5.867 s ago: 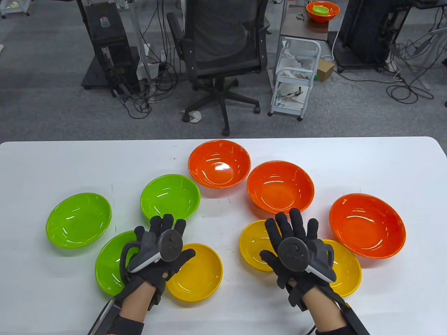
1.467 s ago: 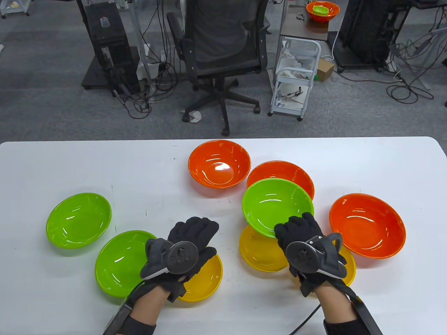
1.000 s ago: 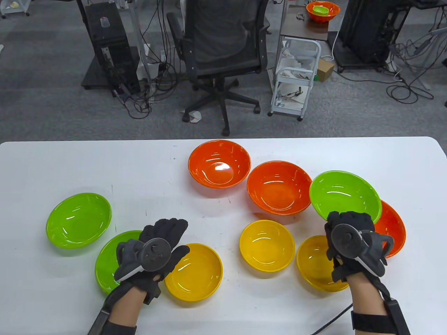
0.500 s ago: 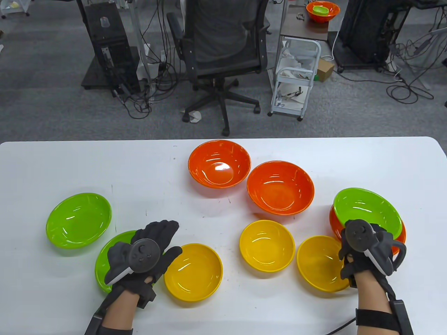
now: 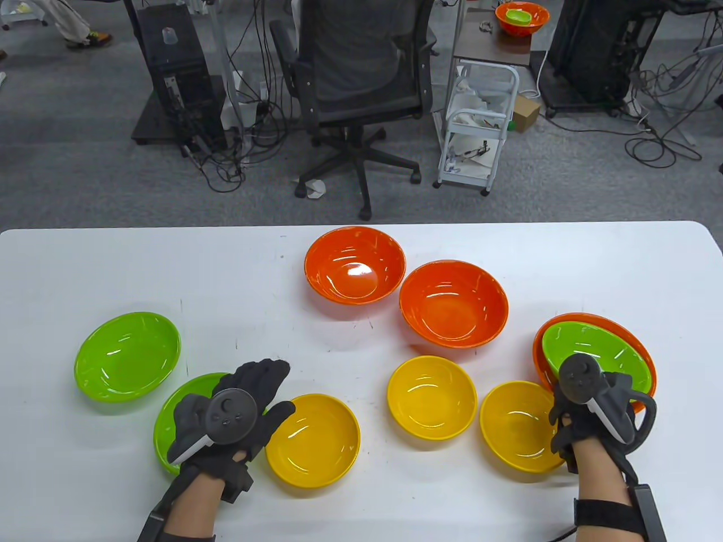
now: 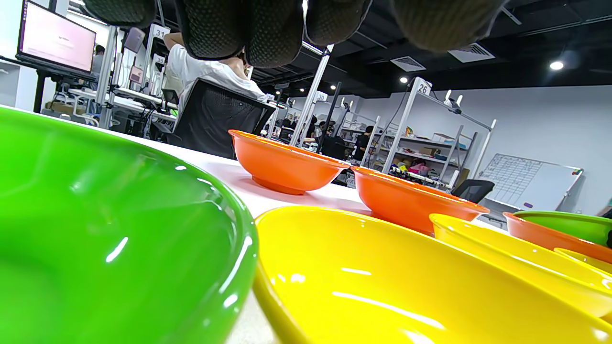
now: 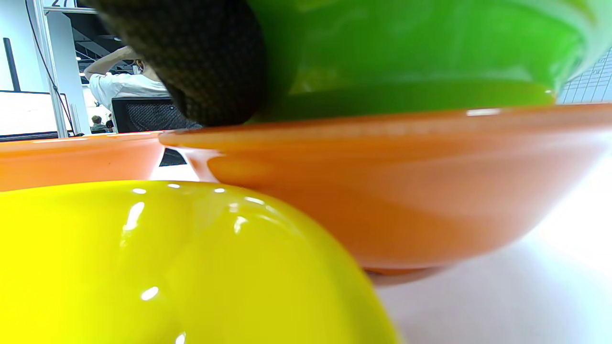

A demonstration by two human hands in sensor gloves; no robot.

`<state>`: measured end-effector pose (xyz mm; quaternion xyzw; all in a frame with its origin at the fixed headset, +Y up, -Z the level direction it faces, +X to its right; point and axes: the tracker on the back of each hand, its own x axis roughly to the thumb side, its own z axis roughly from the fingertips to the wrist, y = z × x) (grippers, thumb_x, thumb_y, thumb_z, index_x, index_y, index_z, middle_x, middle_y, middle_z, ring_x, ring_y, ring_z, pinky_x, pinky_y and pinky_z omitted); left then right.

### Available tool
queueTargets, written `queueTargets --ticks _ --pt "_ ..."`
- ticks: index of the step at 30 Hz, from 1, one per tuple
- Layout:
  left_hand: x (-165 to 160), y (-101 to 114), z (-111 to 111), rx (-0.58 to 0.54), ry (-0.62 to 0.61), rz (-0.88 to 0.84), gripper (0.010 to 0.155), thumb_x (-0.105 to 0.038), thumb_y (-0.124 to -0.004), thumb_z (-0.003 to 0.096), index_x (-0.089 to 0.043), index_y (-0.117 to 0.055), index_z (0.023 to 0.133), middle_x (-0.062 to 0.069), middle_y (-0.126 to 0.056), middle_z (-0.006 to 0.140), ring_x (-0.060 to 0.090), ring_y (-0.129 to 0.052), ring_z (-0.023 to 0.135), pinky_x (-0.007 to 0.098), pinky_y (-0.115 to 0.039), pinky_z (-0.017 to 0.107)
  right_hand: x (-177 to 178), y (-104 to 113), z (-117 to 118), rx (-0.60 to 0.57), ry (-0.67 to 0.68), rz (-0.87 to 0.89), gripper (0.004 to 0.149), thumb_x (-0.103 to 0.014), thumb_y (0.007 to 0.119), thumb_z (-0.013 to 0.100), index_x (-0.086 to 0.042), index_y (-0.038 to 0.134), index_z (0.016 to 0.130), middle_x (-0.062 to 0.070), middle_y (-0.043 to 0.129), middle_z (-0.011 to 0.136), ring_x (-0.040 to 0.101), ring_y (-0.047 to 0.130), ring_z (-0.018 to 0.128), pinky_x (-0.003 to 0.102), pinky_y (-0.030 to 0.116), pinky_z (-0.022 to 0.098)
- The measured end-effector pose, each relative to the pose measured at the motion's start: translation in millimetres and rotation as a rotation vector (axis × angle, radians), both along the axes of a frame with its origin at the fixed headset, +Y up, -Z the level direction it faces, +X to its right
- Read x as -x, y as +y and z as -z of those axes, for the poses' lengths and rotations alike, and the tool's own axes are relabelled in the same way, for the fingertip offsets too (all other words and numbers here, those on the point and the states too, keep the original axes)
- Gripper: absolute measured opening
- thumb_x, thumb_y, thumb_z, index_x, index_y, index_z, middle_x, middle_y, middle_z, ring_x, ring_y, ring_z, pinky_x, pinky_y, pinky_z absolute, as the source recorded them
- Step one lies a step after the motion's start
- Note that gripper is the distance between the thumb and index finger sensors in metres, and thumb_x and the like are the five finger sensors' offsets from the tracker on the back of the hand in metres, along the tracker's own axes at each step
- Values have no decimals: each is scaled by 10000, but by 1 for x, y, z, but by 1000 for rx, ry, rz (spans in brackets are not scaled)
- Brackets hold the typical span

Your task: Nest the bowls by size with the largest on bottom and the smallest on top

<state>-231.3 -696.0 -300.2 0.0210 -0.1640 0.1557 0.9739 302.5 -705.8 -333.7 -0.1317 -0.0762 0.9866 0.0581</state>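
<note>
A green bowl sits inside the large orange bowl at the right. My right hand grips the green bowl's near rim. In the right wrist view a finger presses on the green bowl's outer wall, above the orange bowl's rim. My left hand hovers with fingers spread over a green bowl and holds nothing. Another green bowl lies at the far left. Two orange bowls and three yellow bowls lie single.
The yellow bowl by my right hand touches the orange bowl's side. Beyond the white table's far edge stand an office chair and a white cart. A side stand holds another orange bowl.
My right hand carried the green bowl from the table's middle to the right and lowered it into the right orange bowl. My left hand drew back left, over the near green bowl.
</note>
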Motion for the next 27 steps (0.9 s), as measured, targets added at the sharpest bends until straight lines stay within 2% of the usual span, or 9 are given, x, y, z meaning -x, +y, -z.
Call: queueTargets --ticks 4,7,12,22,27 --pt "0 0 0 7 0 -4 705 -558 -691 494 -281 -527 1121 88 -631 1148 414 -630 1083 666 -552 756 -2 -3 1 88 -10 83 427 -262 838 474 -12 901 815 231 940 724 511 825 754 679 610 611" --pt "-1 0 -1 13 1 -4 705 -559 -690 494 -282 -528 1121 87 -633 1148 412 -630 1084 666 -551 757 -6 -7 2 171 -1 164 488 -284 785 500 -19 813 909 241 874 839 539 761 813 698 559 632" --pt "-1 0 -1 20 -1 -5 702 -558 -690 495 -280 -532 1120 90 -636 1145 414 -631 1082 665 -553 755 -11 -10 1 189 -3 229 537 -307 766 503 -14 762 953 263 819 899 559 723 833 708 526 638" --pt "0 0 -1 30 5 -10 702 -559 -688 496 -280 -532 1121 88 -638 1145 415 -635 1081 665 -553 755 -7 -11 2 204 22 215 576 -331 802 491 -20 741 972 257 784 944 563 688 866 712 508 645" --pt "1 0 -1 35 9 -8 702 -560 -688 496 -281 -532 1121 88 -643 1143 413 -635 1081 666 -553 755 -2 -5 0 162 34 195 575 -324 803 490 -24 736 976 254 768 960 563 680 873 710 509 647"
